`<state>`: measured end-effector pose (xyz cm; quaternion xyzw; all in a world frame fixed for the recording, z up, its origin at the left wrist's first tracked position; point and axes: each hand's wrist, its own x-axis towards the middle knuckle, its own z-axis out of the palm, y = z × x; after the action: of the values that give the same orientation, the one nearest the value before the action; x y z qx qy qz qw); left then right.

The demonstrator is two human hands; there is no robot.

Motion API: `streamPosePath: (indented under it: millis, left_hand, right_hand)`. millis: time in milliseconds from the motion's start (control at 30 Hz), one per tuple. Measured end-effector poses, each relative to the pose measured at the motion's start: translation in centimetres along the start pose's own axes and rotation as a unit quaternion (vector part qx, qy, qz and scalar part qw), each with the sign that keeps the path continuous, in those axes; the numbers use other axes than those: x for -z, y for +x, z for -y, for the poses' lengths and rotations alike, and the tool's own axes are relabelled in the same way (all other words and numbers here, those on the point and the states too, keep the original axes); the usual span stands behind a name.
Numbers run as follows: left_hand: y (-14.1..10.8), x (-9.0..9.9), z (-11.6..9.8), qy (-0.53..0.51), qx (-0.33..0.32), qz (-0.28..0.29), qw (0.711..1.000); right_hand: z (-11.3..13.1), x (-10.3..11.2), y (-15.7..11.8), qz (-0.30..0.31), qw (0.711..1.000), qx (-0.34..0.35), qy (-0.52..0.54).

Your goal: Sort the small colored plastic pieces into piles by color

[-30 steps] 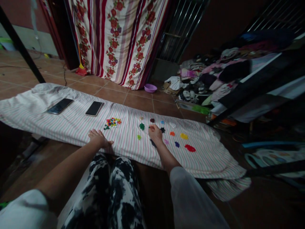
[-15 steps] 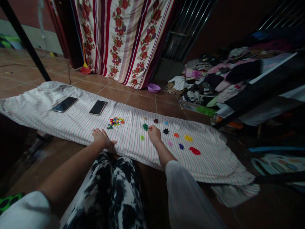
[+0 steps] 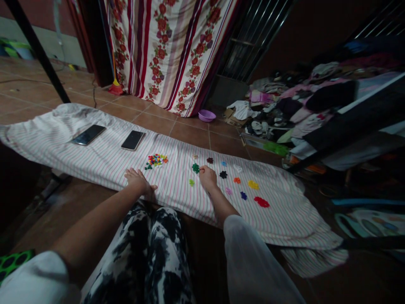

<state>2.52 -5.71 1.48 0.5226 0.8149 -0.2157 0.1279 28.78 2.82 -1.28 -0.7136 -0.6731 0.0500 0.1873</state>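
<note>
My left hand [image 3: 139, 182] lies on the striped cloth [image 3: 177, 198] near its front edge, fingers spread and nothing in them. A mixed heap of small, colourful bead-like pieces [image 3: 157, 159] lies just beyond it. My right hand [image 3: 208, 177] is closed in a pinch at the right side of a dark green cluster [image 3: 195, 168]; anything between its fingertips is too small to make out. Around it lie single-colour clusters: light green [image 3: 191, 182], brown [image 3: 209, 160], black [image 3: 223, 174], orange [image 3: 237, 180], pink [image 3: 228, 191], dark blue [image 3: 243, 195], yellow [image 3: 253, 184] and red [image 3: 261, 202].
Two phones, one dark [image 3: 89, 134] and one pale-edged [image 3: 133, 140], lie on the cloth at the left. A purple basin [image 3: 206, 115] stands on the tiled floor beyond, near a floral curtain [image 3: 177, 55]. Piled clothes [image 3: 284, 101] fill the back right.
The view has shifted slightly, moving the scene a little to the right. My right hand keeps its pinch beside the dark green cluster, and my left hand stays resting on the cloth.
</note>
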Motion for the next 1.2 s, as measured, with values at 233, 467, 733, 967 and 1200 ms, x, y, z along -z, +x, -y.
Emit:
streamPosePath:
  millis: [233, 467, 733, 967, 1200]
  left_hand:
    - [-0.5, 0.4, 0.0, -0.024, -0.004, 0.000, 1.000]
    - [-0.7, 0.4, 0.1, -0.011, -0.006, -0.013, 1.000]
    - [-0.6, 0.6, 0.1, -0.006, -0.002, 0.003, 1.000]
    - [-1.1, 1.1, 0.1, 0.004, -0.004, 0.011, 1.000]
    - [-1.0, 1.1, 0.1, -0.032, -0.004, 0.007, 0.999]
  right_hand:
    - [0.5, -0.1, -0.2, 0.002, 1.000, 0.011, 0.024]
    - [0.4, -0.4, 0.1, 0.020, 0.998, 0.013, 0.058]
    - [0.1, -0.7, 0.2, 0.003, 0.994, 0.007, 0.109]
    - [-0.2, -0.5, 0.0, -0.005, 0.993, 0.030, 0.112]
    - [0.9, 0.1, -0.4, -0.046, 0.990, 0.077, 0.105]
